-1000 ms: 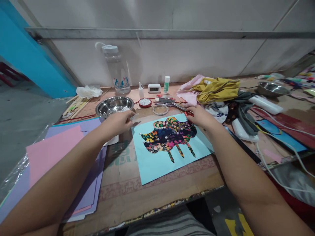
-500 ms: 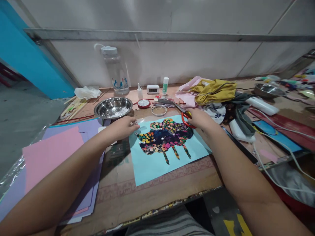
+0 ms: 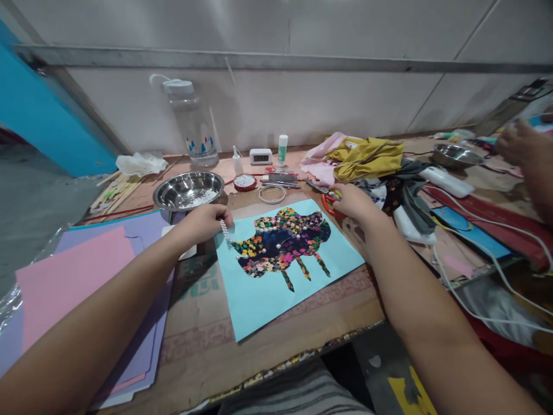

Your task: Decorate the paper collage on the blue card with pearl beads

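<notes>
My left hand [image 3: 212, 220] is closed in a pinch on a string of white pearl beads [image 3: 225, 231] at the upper left corner of a light blue sheet [image 3: 259, 311]. The string hangs down toward a dark floral fabric cutout [image 3: 280, 242] on that sheet, which has three strips below it and pearls scattered over it. Beyond the sheet's upper right corner, my right hand [image 3: 352, 202] has its fingers round the red handles of the scissors [image 3: 330, 203]. The scissor blades point left and away from me; the palm hides part of the handles.
At the back stand a steel bowl [image 3: 189, 192], a water bottle [image 3: 192, 127], a glue stick [image 3: 282, 151] and a small clock [image 3: 261, 156]. Coloured paper [image 3: 78, 276] lies left. Cloth scraps [image 3: 367, 161], cables and a phone [image 3: 475, 230] fill the right, where another person's hand [image 3: 521, 144] shows.
My left hand has drawn back a little to the left, and the bead string now hangs plainly from it. My right hand stays at the scissors. Another person's hand has appeared at the right.
</notes>
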Demonstrator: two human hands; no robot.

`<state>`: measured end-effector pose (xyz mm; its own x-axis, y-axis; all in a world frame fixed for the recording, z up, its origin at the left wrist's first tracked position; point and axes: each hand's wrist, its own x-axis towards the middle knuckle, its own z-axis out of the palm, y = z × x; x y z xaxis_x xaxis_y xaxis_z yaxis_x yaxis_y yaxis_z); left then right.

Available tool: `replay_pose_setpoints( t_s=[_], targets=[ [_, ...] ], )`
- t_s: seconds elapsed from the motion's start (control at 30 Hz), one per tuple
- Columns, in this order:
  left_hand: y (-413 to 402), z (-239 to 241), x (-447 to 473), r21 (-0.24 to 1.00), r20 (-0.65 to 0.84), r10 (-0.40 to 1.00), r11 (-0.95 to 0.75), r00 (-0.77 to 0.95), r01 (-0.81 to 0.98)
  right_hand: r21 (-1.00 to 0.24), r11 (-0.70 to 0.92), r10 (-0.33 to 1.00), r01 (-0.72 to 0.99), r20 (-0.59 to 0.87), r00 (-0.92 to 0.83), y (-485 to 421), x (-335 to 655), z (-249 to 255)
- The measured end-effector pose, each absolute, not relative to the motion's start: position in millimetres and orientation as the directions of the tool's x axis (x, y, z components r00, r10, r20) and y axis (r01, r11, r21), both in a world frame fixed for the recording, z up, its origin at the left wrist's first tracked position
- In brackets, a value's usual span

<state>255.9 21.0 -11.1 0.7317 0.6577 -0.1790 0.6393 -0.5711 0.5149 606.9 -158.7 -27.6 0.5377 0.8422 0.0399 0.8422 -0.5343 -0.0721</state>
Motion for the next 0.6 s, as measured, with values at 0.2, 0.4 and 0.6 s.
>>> replay_pose_setpoints(
  t_s=[0.2, 0.4, 0.6],
  targets=[
    [30.9, -1.8, 246.6, 0.306, -0.158, 0.662, -0.673, 0.733, 0.673, -0.063, -0.548, 0.833, 0.834, 0.044, 0.551, -158.8, 610.2, -32.2],
    [15.0, 12.1, 249.2, 0.231, -0.052, 0.638, -0.74, 0.768, 0.631, -0.1, -0.541, 0.836, 0.835, 0.041, 0.547, -159.4, 604.9, -26.5],
    [-7.3, 26.4, 251.2, 0.295, 0.067, 0.647, -0.74, 0.76, 0.604, -0.216, -0.627, 0.716, 0.749, 0.22, 0.663, -171.4, 621.3, -10.2]
  ],
)
